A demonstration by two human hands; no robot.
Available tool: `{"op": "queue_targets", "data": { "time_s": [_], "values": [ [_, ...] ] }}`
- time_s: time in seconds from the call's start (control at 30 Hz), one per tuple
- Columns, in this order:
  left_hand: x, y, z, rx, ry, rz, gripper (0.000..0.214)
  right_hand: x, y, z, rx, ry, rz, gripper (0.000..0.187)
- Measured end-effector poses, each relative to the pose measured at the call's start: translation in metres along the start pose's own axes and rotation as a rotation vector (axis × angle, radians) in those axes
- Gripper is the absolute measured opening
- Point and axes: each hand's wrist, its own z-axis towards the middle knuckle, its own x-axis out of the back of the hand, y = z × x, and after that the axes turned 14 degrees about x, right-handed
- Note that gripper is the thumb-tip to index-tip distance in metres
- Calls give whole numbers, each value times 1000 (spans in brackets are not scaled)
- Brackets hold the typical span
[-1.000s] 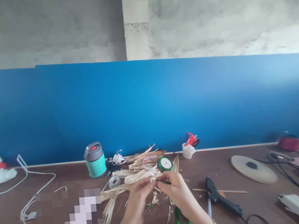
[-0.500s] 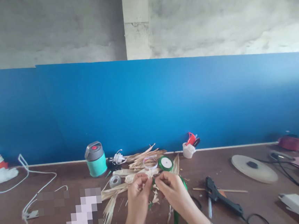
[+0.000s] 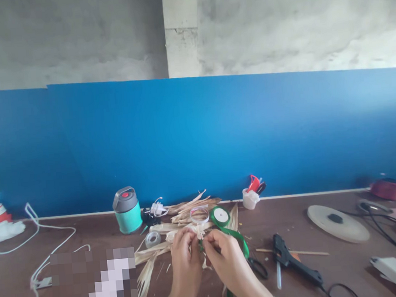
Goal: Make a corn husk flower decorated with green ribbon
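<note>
Over the middle of the table, my left hand point(image 3: 186, 258) and my right hand point(image 3: 225, 256) meet, fingertips pinched close together. Between them is a small pale corn husk piece point(image 3: 200, 232) with a bit of green at its base. My fingers cover most of it. A strip of green ribbon point(image 3: 244, 245) runs behind and under my right hand from a green ribbon spool point(image 3: 221, 216). Dry corn husks point(image 3: 151, 253) lie behind and left of my hands, with a clear tape roll point(image 3: 152, 239) and a white ring-shaped roll point(image 3: 199, 215) among them.
Right of my hands are black scissor handles point(image 3: 259, 268), a wooden stick point(image 3: 307, 252) and a black glue gun point(image 3: 294, 260). Farther right lies a glass lid point(image 3: 338, 224). A turquoise flask point(image 3: 128, 219) and a white cup point(image 3: 250, 199) stand at the back. White cables point(image 3: 52, 228) trail left.
Both hands have turned slightly, and the pale husk piece now shows above my fingertips. My right hand has shifted a little, uncovering more green ribbon and the scissor handles.
</note>
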Motion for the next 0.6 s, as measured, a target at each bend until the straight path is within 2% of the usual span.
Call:
{"op": "queue_targets", "data": {
  "time_s": [0.13, 0.43, 0.6],
  "values": [
    [-1, 0, 0, 14, -33, -33, 28, -1, 3, 0, -4, -1, 3, 20],
    [4, 10, 5, 168, -154, -245, 30, 3, 8, 1, -49, -8, 46, 18],
    [6, 15, 6, 337, -225, -363, 30, 5, 9, 1, -53, -9, 75, 17]
  ]
}}
